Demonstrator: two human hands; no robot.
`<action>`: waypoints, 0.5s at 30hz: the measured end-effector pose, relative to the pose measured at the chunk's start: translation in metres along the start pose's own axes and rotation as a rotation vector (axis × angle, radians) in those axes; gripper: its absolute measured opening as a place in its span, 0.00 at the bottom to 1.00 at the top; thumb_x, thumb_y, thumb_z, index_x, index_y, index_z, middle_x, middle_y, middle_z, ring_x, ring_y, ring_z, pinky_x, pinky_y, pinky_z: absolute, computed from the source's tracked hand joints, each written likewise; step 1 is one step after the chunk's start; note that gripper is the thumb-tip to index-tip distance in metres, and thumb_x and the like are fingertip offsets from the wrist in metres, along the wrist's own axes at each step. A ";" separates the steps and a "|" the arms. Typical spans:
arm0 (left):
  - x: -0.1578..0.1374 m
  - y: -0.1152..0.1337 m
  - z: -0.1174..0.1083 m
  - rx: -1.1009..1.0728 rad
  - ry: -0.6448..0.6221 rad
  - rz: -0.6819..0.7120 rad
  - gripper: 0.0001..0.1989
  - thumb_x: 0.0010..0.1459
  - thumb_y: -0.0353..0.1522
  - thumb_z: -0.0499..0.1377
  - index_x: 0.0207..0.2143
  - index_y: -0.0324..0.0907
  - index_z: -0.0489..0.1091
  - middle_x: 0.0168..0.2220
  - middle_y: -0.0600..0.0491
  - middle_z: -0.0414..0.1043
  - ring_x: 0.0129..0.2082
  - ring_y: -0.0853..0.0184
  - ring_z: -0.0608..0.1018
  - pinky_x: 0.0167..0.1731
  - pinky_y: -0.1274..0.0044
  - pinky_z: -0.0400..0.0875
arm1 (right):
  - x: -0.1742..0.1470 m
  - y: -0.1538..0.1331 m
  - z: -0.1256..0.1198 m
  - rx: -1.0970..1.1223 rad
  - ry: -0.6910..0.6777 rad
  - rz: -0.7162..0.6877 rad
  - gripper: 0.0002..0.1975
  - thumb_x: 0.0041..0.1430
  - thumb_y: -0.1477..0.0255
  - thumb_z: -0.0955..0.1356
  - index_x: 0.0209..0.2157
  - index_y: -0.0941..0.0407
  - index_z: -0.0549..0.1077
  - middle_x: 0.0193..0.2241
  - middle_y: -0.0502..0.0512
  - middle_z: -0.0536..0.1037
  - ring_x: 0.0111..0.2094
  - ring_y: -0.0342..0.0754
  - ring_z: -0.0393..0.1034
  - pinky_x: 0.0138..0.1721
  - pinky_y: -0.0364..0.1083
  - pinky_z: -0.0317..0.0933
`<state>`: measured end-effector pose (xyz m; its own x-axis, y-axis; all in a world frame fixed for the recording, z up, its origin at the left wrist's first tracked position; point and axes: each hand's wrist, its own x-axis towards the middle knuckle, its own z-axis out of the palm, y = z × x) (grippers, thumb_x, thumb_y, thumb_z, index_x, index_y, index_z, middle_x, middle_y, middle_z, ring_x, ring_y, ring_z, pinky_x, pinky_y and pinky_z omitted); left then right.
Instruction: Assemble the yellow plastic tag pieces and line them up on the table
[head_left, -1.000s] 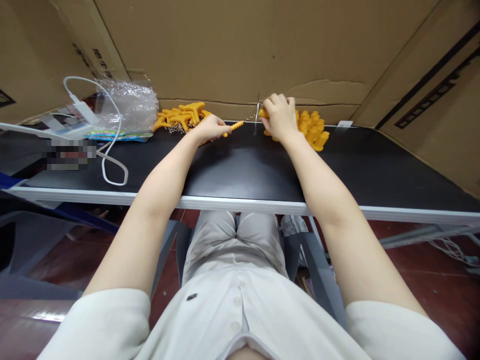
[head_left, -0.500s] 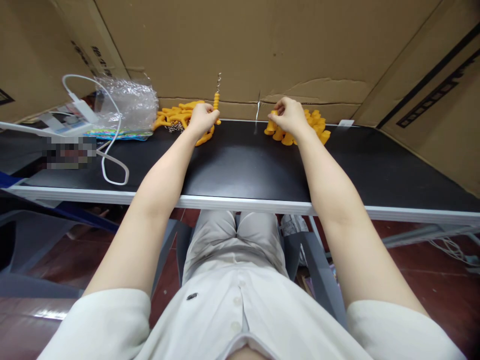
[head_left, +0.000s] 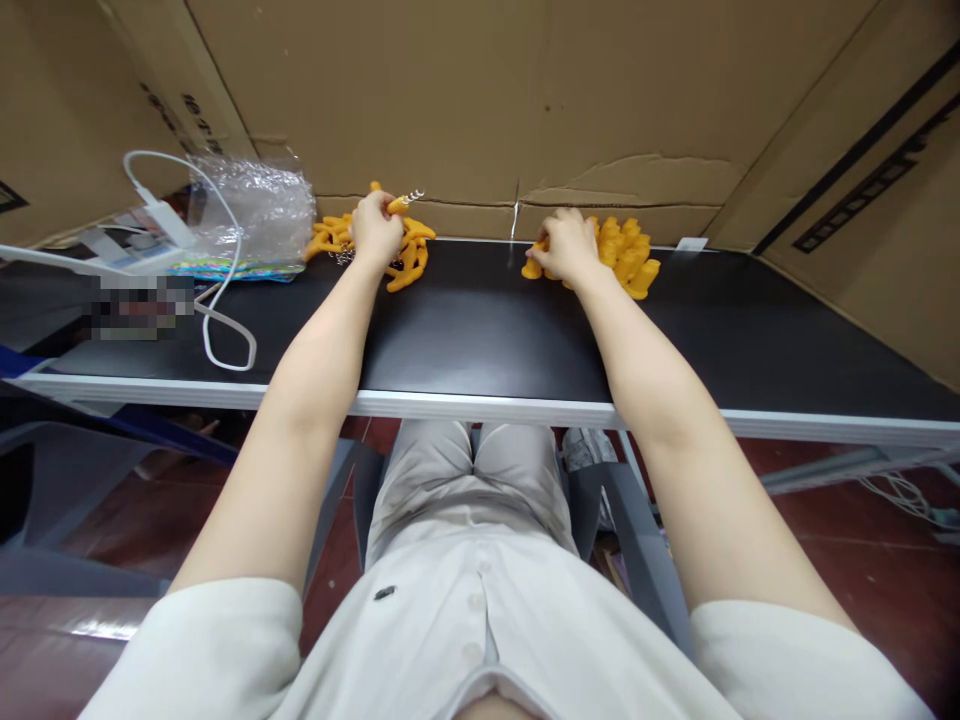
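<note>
My left hand (head_left: 377, 232) is closed over the left pile, with an orange keychain figure (head_left: 397, 205) in its fingers. A short silver chain sticks out from that figure toward the upper right. Under and around the hand lie several branching orange pieces (head_left: 411, 262), some with silver chains. My right hand (head_left: 568, 247) curls its fingers down at the left end of a cluster of orange cone-shaped pieces (head_left: 626, 255). One orange cone-shaped piece (head_left: 533, 268) shows at its fingertips; the palm side is hidden.
The black tabletop (head_left: 480, 330) ends at a metal front edge (head_left: 480, 405). Cardboard walls (head_left: 450, 90) stand behind and at the sides. To the left lie clear bubble wrap (head_left: 259, 205), a white cable (head_left: 238, 240) and flat packets (head_left: 247, 270). A white tag (head_left: 691, 244) sits at the back right.
My left hand has shifted left over its pile, and the chain, upright before, now slants to the right. My right hand has moved slightly left and down onto the cones.
</note>
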<state>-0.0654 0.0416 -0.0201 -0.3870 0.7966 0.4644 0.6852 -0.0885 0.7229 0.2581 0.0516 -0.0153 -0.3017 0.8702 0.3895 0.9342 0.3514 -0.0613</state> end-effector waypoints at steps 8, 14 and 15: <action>-0.017 0.002 -0.014 0.187 -0.007 -0.038 0.23 0.63 0.28 0.61 0.60 0.47 0.79 0.61 0.43 0.84 0.70 0.43 0.77 0.77 0.44 0.59 | -0.001 0.003 0.005 -0.034 -0.105 0.051 0.19 0.75 0.71 0.70 0.64 0.61 0.74 0.62 0.73 0.80 0.65 0.69 0.76 0.66 0.65 0.69; -0.013 -0.007 -0.016 0.146 -0.028 -0.051 0.28 0.58 0.38 0.67 0.62 0.53 0.78 0.65 0.42 0.81 0.75 0.37 0.72 0.77 0.38 0.53 | 0.000 0.006 0.012 -0.095 -0.069 0.055 0.22 0.74 0.72 0.71 0.65 0.64 0.73 0.60 0.76 0.82 0.64 0.72 0.77 0.70 0.69 0.62; -0.013 -0.009 -0.016 0.152 -0.033 -0.049 0.30 0.57 0.39 0.68 0.63 0.53 0.77 0.65 0.42 0.81 0.75 0.36 0.71 0.77 0.37 0.52 | -0.001 0.006 0.012 -0.105 -0.065 0.059 0.23 0.73 0.73 0.71 0.66 0.65 0.73 0.61 0.76 0.82 0.65 0.72 0.77 0.71 0.70 0.60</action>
<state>-0.0763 0.0226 -0.0239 -0.4031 0.8174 0.4115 0.7527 0.0405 0.6571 0.2612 0.0574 -0.0273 -0.2539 0.9101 0.3275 0.9645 0.2634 0.0158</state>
